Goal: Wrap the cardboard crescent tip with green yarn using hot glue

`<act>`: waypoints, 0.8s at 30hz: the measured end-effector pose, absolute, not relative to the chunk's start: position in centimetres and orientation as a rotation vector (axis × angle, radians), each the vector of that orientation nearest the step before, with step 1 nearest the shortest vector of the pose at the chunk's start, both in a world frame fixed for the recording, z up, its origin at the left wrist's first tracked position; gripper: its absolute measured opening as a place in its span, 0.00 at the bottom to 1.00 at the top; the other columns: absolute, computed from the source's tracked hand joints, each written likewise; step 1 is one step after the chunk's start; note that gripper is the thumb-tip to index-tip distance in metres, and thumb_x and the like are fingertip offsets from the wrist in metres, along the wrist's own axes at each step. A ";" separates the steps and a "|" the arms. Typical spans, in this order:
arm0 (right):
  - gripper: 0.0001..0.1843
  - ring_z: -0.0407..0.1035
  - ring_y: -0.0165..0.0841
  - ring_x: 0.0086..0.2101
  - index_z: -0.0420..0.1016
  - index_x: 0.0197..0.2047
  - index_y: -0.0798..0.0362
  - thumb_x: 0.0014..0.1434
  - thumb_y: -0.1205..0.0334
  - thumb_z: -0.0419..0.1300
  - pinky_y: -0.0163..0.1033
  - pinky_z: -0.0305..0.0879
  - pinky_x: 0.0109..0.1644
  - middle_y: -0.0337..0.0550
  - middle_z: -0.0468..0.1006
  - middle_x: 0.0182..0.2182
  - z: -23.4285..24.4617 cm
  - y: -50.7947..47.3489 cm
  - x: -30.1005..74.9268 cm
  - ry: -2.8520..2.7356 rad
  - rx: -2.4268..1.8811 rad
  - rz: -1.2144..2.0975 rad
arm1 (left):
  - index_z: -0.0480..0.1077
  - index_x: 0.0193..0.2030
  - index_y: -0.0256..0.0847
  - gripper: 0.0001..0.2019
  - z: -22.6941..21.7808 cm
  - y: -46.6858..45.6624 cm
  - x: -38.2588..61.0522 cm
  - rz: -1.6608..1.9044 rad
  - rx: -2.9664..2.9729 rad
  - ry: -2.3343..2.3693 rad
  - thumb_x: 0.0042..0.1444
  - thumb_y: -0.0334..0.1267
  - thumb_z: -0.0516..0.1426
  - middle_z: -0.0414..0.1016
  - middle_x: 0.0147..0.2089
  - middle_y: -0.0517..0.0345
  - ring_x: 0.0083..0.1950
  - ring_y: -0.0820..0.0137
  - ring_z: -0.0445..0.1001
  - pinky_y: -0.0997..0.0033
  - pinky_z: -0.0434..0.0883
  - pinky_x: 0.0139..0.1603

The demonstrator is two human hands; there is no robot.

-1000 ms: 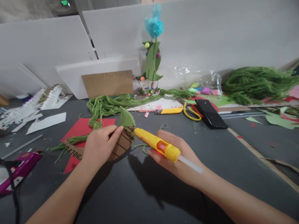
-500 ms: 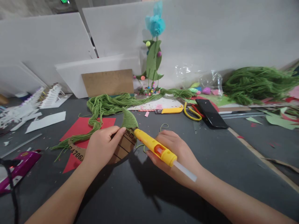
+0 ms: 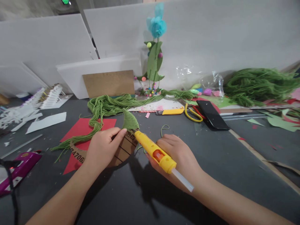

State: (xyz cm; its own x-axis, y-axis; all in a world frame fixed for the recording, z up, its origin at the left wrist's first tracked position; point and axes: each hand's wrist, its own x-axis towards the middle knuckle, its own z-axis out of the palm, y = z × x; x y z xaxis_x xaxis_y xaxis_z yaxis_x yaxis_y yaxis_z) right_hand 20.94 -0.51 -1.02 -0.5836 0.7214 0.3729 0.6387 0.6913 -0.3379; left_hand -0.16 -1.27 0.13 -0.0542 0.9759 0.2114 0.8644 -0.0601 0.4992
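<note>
My left hand [image 3: 105, 145] pinches a curved piece of cardboard [image 3: 125, 150] with printed marks, whose pointed far end is wrapped in green yarn [image 3: 130, 121]. In my right hand [image 3: 175, 156] is a yellow glue gun [image 3: 154, 151], with a clear glue stick [image 3: 182, 179] poking out of its back. The gun's nozzle meets the cardboard at the edge of the wrapped part. A loose strand of green yarn [image 3: 164, 127] curls beside my right hand. Red paper [image 3: 109, 124] lies on the table under a green yarn bundle [image 3: 82, 138].
Behind my hands lie a yellow utility knife [image 3: 172, 111], yellow-handled scissors [image 3: 193, 114] and a black phone [image 3: 212, 115]. A green yarn plant with a blue flower [image 3: 157, 26] stands at the back. A purple device [image 3: 20, 167] with a black cable is at left.
My right hand has shifted slightly, swinging the rear of the glue gun down and a little left. The nozzle stays at the cardboard, and my left hand is almost still.
</note>
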 end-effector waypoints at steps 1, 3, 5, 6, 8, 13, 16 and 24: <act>0.11 0.54 0.31 0.24 0.58 0.22 0.52 0.51 0.62 0.57 0.38 0.49 0.32 0.37 0.62 0.19 -1.0 -0.5 21.0 -2.417 -1.049 0.223 | 0.57 0.22 0.40 0.20 0.1 -1.3 -0.2 0.773 1.998 1.990 0.59 0.50 0.46 0.54 0.20 0.65 0.25 0.75 0.57 0.75 0.52 0.26; 0.11 0.54 0.30 0.24 0.57 0.22 0.52 0.51 0.62 0.56 0.38 0.49 0.32 0.37 0.62 0.19 -1.0 -0.6 21.0 -2.418 -1.046 0.214 | 0.56 0.21 0.40 0.20 0.1 -1.3 -0.2 0.777 1.995 1.979 0.59 0.50 0.46 0.53 0.20 0.65 0.25 0.75 0.57 0.75 0.52 0.26; 0.12 0.54 0.30 0.23 0.57 0.22 0.52 0.52 0.62 0.56 0.38 0.49 0.31 0.37 0.62 0.18 -1.0 -0.6 21.0 -2.414 -1.043 0.207 | 0.55 0.21 0.40 0.20 0.1 -1.2 -0.2 0.778 1.993 1.970 0.59 0.49 0.46 0.53 0.21 0.66 0.25 0.75 0.56 0.75 0.52 0.26; 0.12 0.53 0.30 0.23 0.57 0.21 0.52 0.52 0.61 0.56 0.38 0.48 0.31 0.37 0.62 0.18 -1.0 -0.6 21.0 -2.411 -1.040 0.205 | 0.55 0.21 0.40 0.20 0.1 -1.2 -0.2 0.781 1.991 1.969 0.60 0.49 0.46 0.53 0.21 0.66 0.25 0.75 0.56 0.75 0.51 0.25; 0.12 0.53 0.30 0.23 0.57 0.21 0.52 0.52 0.61 0.56 0.37 0.48 0.31 0.36 0.61 0.18 -1.0 -0.6 21.0 -2.397 -1.035 0.194 | 0.54 0.21 0.40 0.20 0.1 -1.2 -0.2 0.790 1.984 1.970 0.59 0.49 0.46 0.52 0.20 0.66 0.25 0.75 0.56 0.75 0.51 0.25; 0.11 0.55 0.30 0.23 0.59 0.22 0.52 0.51 0.62 0.56 0.38 0.49 0.31 0.36 0.61 0.18 -1.2 -0.7 21.0 -2.386 -1.026 0.167 | 0.52 0.20 0.40 0.20 0.0 -1.2 -0.2 0.803 1.964 1.974 0.59 0.49 0.47 0.50 0.20 0.67 0.24 0.76 0.55 0.75 0.51 0.25; 0.11 0.55 0.31 0.23 0.59 0.22 0.51 0.52 0.61 0.56 0.37 0.49 0.30 0.36 0.62 0.18 -1.1 -0.7 21.0 -2.388 -1.016 0.163 | 0.52 0.21 0.40 0.20 0.1 -1.2 -0.2 0.805 1.964 1.971 0.59 0.49 0.47 0.50 0.20 0.67 0.24 0.76 0.55 0.75 0.52 0.25; 0.11 0.55 0.31 0.23 0.59 0.22 0.52 0.52 0.60 0.55 0.37 0.50 0.30 0.37 0.63 0.18 -1.3 -0.6 21.2 -2.376 -1.013 0.154 | 0.52 0.21 0.40 0.20 0.1 -1.2 -0.3 0.812 1.963 1.976 0.59 0.49 0.47 0.50 0.20 0.66 0.24 0.76 0.55 0.75 0.52 0.25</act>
